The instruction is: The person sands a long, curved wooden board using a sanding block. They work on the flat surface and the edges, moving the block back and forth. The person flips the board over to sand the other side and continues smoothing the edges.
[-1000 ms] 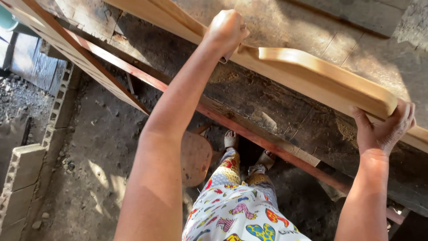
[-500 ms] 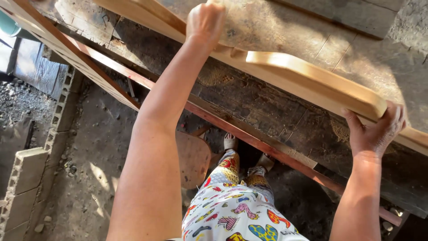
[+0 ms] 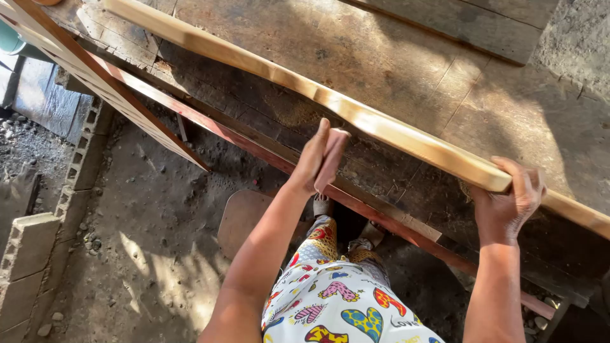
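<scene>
A long pale wooden piece point(image 3: 381, 127) with a curved outline stands on its narrow edge across a dark, worn plank workbench point(image 3: 394, 51). My right hand point(image 3: 508, 203) grips the piece's near right end from below, fingers wrapped over its top edge. My left hand point(image 3: 311, 162) hovers just in front of the piece's middle, apart from it. It pinches a small folded reddish-brown sheet, seemingly sandpaper point(image 3: 331, 159). A second pale strip point(image 3: 584, 217) runs on past my right hand to the right.
A reddish rail point(image 3: 241, 136) runs along the bench's near side. A slatted wooden frame point(image 3: 95, 79) leans at top left. A round wooden stool point(image 3: 238, 216) stands on the dirt floor beside my patterned trousers, and concrete blocks point(image 3: 28, 254) line the left.
My left hand came off the piece's far upper edge and drew back to its near side with the folded sheet. The piece turned from lying tilted onto its narrow edge. My right hand kept its grip.
</scene>
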